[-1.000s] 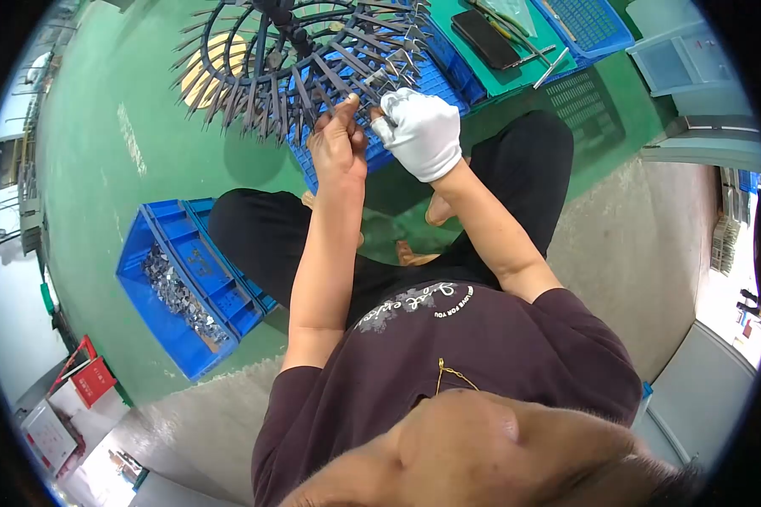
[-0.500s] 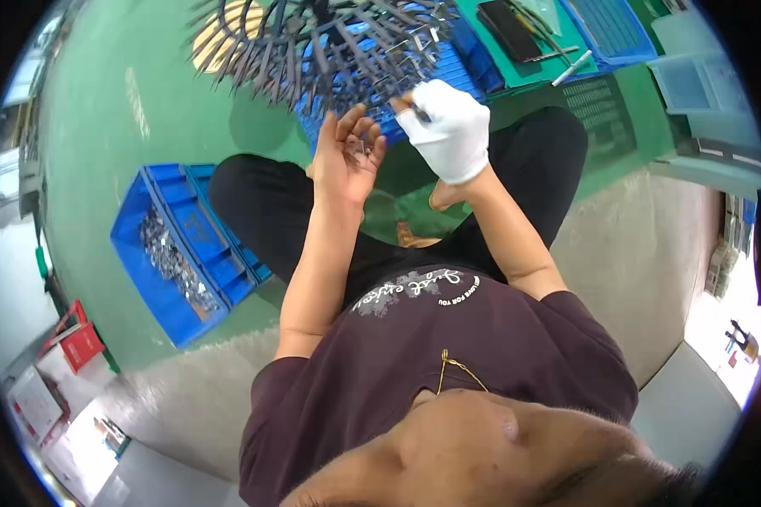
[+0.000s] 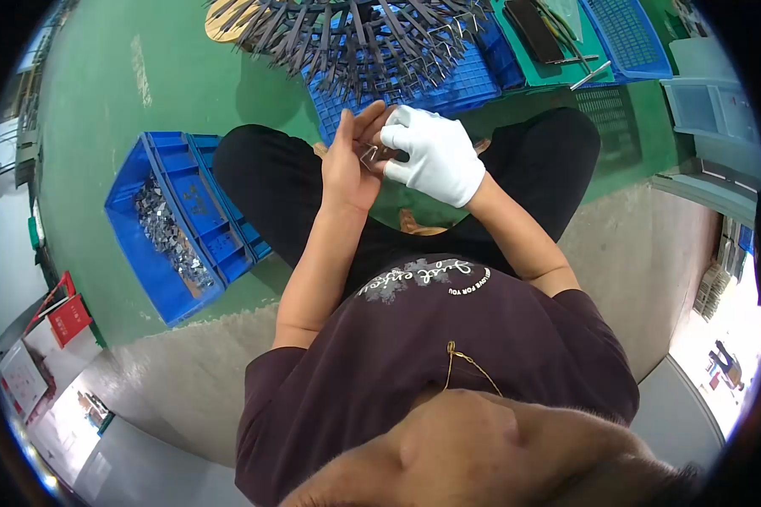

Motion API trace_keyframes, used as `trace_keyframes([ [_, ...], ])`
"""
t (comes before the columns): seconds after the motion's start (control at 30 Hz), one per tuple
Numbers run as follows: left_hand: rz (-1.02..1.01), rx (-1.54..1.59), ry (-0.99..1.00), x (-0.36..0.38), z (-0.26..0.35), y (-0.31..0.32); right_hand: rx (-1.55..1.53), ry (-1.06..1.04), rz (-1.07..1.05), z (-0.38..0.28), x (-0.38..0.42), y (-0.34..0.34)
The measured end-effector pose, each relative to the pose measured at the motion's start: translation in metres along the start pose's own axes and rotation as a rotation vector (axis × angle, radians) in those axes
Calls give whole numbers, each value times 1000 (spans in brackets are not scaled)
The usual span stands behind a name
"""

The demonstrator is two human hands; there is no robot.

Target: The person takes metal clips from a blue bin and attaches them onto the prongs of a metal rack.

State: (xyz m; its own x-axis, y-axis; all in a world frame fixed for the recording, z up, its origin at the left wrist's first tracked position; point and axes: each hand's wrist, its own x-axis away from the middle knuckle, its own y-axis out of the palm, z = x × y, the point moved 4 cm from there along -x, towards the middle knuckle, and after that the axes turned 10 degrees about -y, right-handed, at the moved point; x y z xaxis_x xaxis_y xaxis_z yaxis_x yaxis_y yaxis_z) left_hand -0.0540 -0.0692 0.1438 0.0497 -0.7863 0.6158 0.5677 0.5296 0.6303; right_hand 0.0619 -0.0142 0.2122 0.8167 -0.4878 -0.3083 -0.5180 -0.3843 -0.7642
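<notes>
My left hand (image 3: 348,169) is bare, palm up and cupped, with small shiny bent metal pieces (image 3: 369,156) in it. Over that palm my right hand (image 3: 438,159) reaches in, wearing a white glove with bare fingertips. Its thumb and forefinger close on one of the pieces; the exact grip is partly hidden. Just beyond both hands stands a dark round rack (image 3: 359,46) with many arms spreading outward. Small bright metal pieces (image 3: 457,35) hang on the arms at its right side.
A blue bin (image 3: 156,253) of loose metal pieces stands left of my knee. Under the rack is a blue crate (image 3: 465,89). To its right, a green surface (image 3: 537,72) carries a dark case and pliers-like tools; a blue basket (image 3: 630,42) lies beyond.
My gloved right hand has moved left and down to my left palm, its fingers now among the metal pieces. The view has shifted slightly, so the rack appears higher and further right.
</notes>
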Motion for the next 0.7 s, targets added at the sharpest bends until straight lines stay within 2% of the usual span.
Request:
trace_keyframes([
  [0.2, -65, 141, -62, 1, -2, 7, -64, 14, 167, 3, 5, 7],
  [0.3, -38, 68, -147, -2, -6, -10, 10, 39, 183, 9, 6, 4],
  [0.33, 49, 1, -133, 2, -5, -3, 66, 19, 176, 9, 4, 2],
  [0.43, 5, -170, -78, 10, 1, -5, 114, -40, 282, 6, 1, -7],
  [0.53, 193, -593, 238, 23, 10, -3, 338, -91, 253, 4, -1, -7],
  [0.63, 236, -602, 329, 33, 16, 14, 337, -99, 237, -3, -4, -8],
  [0.7, 172, -473, 277, 25, 14, 4, 199, -32, 262, 1, -3, -9],
])
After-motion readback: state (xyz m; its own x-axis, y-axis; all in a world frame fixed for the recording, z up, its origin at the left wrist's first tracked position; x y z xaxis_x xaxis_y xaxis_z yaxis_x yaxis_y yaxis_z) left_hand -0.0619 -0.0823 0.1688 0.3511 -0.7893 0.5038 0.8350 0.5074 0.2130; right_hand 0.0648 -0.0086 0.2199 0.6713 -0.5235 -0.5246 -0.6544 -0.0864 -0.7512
